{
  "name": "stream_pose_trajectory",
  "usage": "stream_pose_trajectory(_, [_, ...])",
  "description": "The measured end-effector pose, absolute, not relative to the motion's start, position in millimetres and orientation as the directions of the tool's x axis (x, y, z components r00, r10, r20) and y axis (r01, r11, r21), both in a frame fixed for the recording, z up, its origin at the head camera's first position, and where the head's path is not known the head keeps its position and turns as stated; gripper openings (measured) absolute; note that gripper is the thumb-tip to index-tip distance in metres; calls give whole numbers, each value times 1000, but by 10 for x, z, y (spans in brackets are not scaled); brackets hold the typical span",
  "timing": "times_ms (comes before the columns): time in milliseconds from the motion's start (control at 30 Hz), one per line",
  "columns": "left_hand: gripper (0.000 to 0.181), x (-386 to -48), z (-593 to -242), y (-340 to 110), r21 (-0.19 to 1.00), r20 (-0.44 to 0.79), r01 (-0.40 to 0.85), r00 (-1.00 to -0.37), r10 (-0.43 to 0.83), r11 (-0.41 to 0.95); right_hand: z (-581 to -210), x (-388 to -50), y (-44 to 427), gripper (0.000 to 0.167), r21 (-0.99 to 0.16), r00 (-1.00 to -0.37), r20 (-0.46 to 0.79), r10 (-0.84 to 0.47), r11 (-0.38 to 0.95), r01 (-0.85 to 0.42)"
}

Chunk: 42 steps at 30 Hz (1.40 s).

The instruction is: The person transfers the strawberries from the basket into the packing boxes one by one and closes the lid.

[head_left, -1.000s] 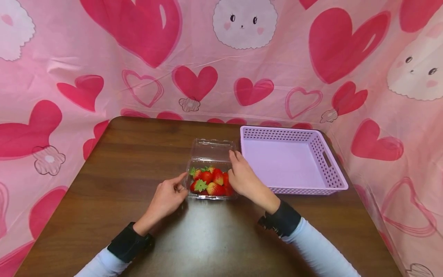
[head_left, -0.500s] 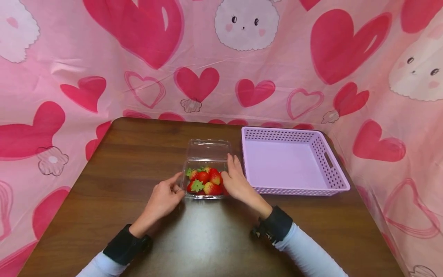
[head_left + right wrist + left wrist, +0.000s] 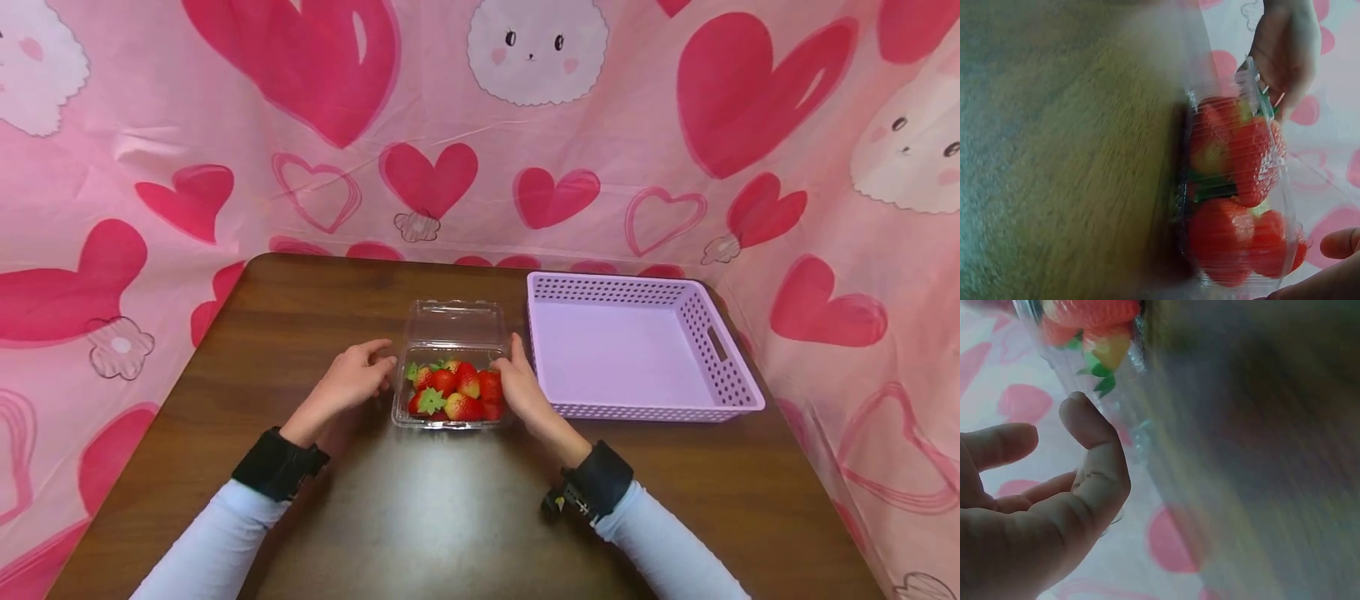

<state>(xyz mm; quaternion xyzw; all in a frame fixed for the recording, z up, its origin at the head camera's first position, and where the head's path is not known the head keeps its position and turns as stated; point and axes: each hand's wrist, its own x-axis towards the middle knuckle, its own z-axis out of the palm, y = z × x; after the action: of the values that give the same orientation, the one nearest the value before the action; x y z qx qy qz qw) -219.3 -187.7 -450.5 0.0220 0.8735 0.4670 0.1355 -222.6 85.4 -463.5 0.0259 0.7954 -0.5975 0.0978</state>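
A clear plastic clamshell container (image 3: 450,423) stands on the table, its lid (image 3: 457,323) folded back behind it. Inside lie several red strawberries (image 3: 463,407), some with green leaves. My left hand (image 3: 354,379) is beside the container's left wall, fingers loosely bent; in the left wrist view, thumb and forefinger stand apart with nothing between them. My right hand (image 3: 525,396) lies along the right wall, its fingers extended and the thumb over the rim. In the right wrist view, only a thumb and part of a finger (image 3: 1325,282) show near the wall.
A shallow lilac basket (image 3: 637,412) with perforated walls stands at the table's back right, close to my right fingers. The brown wooden table (image 3: 427,517) extends in front and to the left. A pink heart-patterned cloth (image 3: 337,200) hangs behind and along the sides.
The container has shifted slightly left, away from the basket, with my right hand beside it. My left hand has come off its left wall and moved a little away from me.
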Motion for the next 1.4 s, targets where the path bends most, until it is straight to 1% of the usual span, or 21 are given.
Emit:
stream_pose_trajectory(133, [53, -2411, -4565, -1834, 844, -250, -118, -949, 190, 522, -4668, -2255, 873, 76, -952, -976, -207, -71, 242, 185])
stream_pose_trajectory(267, [50, -2490, -4590, -1800, 855, -258, -138, -949, 180, 500, -4678, -2265, 866, 75, -958, -976, -202, -79, 224, 180])
stream_pose_trajectory(500, [48, -2512, -4581, -1781, 875, -245, -146, -956, 161, 462, -4676, -2262, 861, 75, -963, -982, -178, -56, 215, 162])
stream_pose_trajectory(733, [44, -2521, -4583, -1800, 896, -242, -164, -959, 145, 412, -4678, -2261, 865, 75, -969, -982, -178, -63, 182, 164])
stream_pose_trajectory(1167, [40, -2541, -4605, -1800, 924, -266, -217, -956, 122, 313, -4709, -2295, 858, 75, -983, -986, -155, -62, 105, 148])
stream_pose_trajectory(1400, [38, -2538, -4600, -1789, 933, -306, -272, -945, 119, 237, -4660, -2306, 849, 73, -980, -986, -163, -27, 121, 159])
